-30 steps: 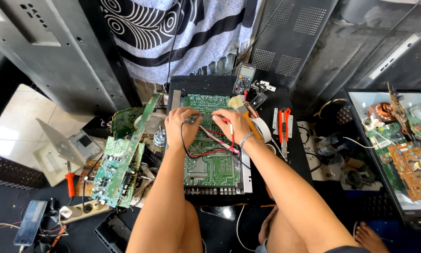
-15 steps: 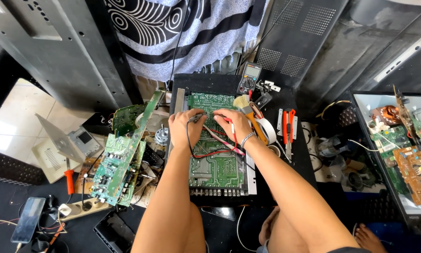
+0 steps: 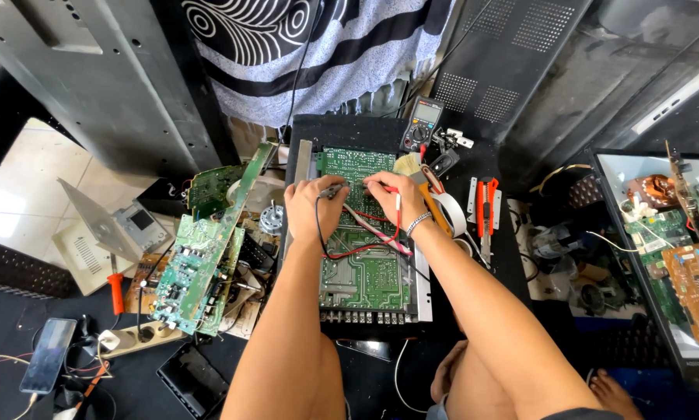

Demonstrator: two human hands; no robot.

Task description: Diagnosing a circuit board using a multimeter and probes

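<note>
Nearest, a green circuit board (image 3: 365, 272) is lying in its black chassis (image 3: 423, 292). Over it the left hand (image 3: 312, 208) is pinching a black probe (image 3: 335, 189), the right hand (image 3: 392, 196) gripping a red probe (image 3: 398, 208). Beyond, a dark multimeter (image 3: 422, 124) is resting.

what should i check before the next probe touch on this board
1. Left hand has the black probe on the green circuit board: ok.
2. Right hand holds the red probe: ok.
3. Exact point under each tip: cannot tell.
4. Meter lies beyond the board, screen facing up: ok.
5. Meter reading and dial setting: cannot tell.
6. Red and black leads are draped across the board: not ok.
</note>
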